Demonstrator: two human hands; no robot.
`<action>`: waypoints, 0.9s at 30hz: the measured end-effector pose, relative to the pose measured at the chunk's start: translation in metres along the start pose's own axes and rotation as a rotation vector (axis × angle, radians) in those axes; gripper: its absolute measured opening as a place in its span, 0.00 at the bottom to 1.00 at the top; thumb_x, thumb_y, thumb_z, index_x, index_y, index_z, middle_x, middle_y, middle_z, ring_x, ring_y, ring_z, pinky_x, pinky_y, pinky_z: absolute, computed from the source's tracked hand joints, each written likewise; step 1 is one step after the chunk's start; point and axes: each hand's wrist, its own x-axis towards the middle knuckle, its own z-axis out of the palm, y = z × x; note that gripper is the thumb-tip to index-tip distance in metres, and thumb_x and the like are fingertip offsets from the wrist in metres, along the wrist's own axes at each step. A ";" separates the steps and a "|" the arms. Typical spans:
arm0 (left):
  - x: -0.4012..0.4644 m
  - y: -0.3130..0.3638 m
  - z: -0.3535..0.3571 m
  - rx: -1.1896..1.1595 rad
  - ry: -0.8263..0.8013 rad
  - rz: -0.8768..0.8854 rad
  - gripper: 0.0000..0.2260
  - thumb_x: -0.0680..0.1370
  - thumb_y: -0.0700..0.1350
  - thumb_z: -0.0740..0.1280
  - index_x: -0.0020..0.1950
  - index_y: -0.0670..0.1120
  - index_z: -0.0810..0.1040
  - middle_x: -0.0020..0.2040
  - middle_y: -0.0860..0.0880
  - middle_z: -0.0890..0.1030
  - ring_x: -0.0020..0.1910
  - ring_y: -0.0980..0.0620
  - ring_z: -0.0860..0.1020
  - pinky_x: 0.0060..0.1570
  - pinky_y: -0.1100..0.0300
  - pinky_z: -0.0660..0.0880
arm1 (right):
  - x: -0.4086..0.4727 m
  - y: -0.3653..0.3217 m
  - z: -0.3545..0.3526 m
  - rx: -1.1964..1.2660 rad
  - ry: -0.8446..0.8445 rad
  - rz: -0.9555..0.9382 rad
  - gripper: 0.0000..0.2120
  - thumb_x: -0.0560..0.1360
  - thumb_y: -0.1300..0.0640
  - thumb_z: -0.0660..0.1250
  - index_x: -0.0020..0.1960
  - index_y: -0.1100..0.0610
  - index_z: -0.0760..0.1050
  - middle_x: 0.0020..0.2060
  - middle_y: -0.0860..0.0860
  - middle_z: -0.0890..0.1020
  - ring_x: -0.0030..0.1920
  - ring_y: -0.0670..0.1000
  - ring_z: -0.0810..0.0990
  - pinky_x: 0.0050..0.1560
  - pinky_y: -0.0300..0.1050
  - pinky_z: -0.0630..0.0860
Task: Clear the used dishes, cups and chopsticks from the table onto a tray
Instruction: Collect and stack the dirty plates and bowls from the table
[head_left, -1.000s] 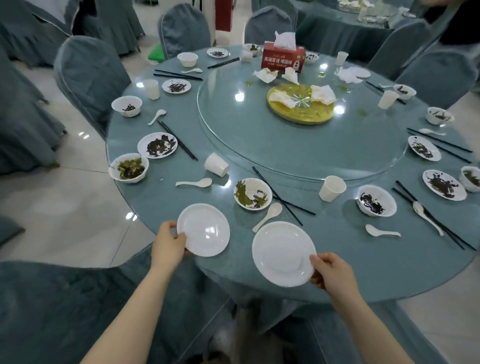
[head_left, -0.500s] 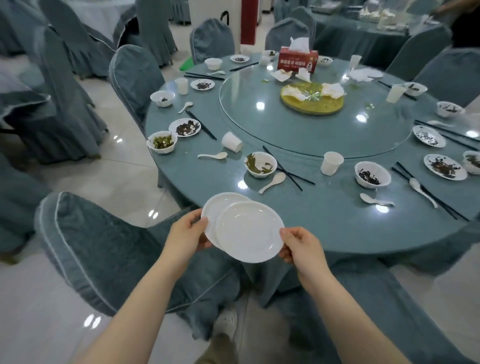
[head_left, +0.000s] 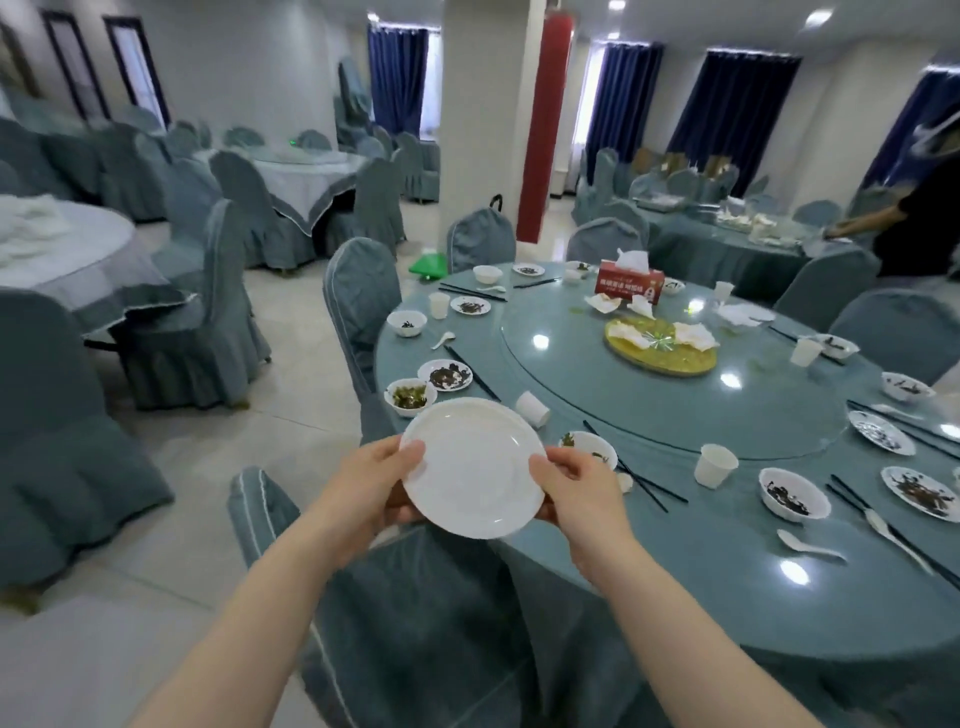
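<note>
Now both plates are off the table (head_left: 701, 582) and stacked, where 1 s ago they lay apart on the cloth, one per hand; 0.5 s ago they were just overlapping. Only the top white plate (head_left: 475, 467) shows, held in air over the chair back, clear of the table edge. Left hand (head_left: 374, 478) grips the left rim w/ thumb on top, fingers curled under; right hand (head_left: 571, 488) clamps the right rim the same way. View has swung up and left, so prob. carrying the stack off to a tray; no tray in view yet.

Counts still on table, big to small: 1 lazy susan, 1 yellow platter, 1 red tissue box, approx 6 small soiled plates, approx 8 bowls, 6 paper cups (1 on its side), several chopstick pairs, at least 4 spoons. Far edge too small to be sure. Most of the clearing is left.
</note>
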 end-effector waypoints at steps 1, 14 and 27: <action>-0.003 0.009 -0.018 -0.018 0.021 0.005 0.09 0.81 0.46 0.61 0.53 0.43 0.77 0.36 0.47 0.84 0.33 0.53 0.82 0.31 0.59 0.79 | 0.000 -0.007 0.021 -0.029 -0.015 -0.023 0.04 0.77 0.58 0.66 0.50 0.54 0.78 0.39 0.50 0.83 0.34 0.46 0.81 0.35 0.40 0.80; -0.011 0.077 -0.293 -0.121 0.272 0.119 0.09 0.82 0.42 0.58 0.56 0.43 0.77 0.42 0.47 0.83 0.34 0.55 0.82 0.34 0.61 0.80 | 0.002 -0.015 0.278 0.050 -0.241 0.055 0.06 0.78 0.58 0.64 0.47 0.58 0.79 0.29 0.51 0.80 0.28 0.48 0.78 0.28 0.37 0.75; 0.148 0.164 -0.416 -0.127 0.221 0.151 0.08 0.80 0.43 0.60 0.54 0.44 0.77 0.42 0.47 0.83 0.36 0.53 0.83 0.35 0.58 0.80 | 0.153 -0.014 0.320 -0.041 -0.048 0.138 0.06 0.78 0.60 0.63 0.53 0.59 0.76 0.38 0.55 0.82 0.33 0.52 0.79 0.34 0.42 0.74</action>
